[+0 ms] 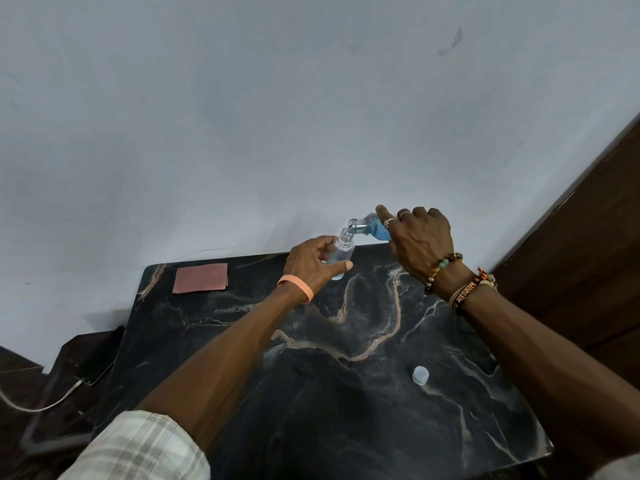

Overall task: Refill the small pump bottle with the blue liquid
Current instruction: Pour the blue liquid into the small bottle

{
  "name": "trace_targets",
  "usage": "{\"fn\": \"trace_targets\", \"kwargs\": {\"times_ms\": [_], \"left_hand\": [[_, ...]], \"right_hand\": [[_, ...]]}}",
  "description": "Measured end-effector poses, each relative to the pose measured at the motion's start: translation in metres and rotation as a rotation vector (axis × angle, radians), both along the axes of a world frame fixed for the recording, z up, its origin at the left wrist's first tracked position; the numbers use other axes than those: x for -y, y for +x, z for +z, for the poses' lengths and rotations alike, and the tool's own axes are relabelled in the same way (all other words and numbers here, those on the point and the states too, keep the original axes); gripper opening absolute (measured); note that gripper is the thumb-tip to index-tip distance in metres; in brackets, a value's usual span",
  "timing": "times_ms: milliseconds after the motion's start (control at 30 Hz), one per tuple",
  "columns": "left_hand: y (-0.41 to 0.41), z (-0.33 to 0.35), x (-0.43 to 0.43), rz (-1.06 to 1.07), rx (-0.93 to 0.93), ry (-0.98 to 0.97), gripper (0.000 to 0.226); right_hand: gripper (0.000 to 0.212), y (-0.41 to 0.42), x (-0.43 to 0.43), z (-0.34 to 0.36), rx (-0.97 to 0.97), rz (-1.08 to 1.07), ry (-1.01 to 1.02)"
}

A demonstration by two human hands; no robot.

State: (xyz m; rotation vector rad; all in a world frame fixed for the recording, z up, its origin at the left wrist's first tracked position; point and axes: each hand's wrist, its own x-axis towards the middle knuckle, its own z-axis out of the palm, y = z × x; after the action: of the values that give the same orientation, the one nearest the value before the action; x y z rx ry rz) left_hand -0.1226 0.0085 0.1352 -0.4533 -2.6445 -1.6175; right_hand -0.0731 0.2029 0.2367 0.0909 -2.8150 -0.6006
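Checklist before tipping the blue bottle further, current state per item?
1. Grip on small bottle: left hand grips its body. ok
2. Its mouth is open, no pump fitted. ok
3. Grip on blue bottle: right hand grips it, neck tilted down toward the small bottle. ok
4. Mouths lined up: they sit close together, exact overlap too small to judge. cannot tell
5. Room left: only a little blue at the small bottle's base. ok
6. Loose cap lies on the table, apart from both hands. ok
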Motion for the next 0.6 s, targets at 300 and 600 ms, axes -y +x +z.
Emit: {"fn": "trace_targets", "kwargs": {"times_ms": [300, 600], "left_hand": [[-0.0017, -0.0016, 0.0001, -0.003, 0.005, 0.001, 0.063], [-0.0040, -0.0050, 0.0008, -0.006, 0.012, 0.009, 0.062]], "right_hand": [[0.060, -0.0014, 0.0020, 0.0000, 0.007, 0.000, 0.000], [0.061, -0.0040, 0.0037, -0.0029, 0.018, -0.001, -0.004]]}}
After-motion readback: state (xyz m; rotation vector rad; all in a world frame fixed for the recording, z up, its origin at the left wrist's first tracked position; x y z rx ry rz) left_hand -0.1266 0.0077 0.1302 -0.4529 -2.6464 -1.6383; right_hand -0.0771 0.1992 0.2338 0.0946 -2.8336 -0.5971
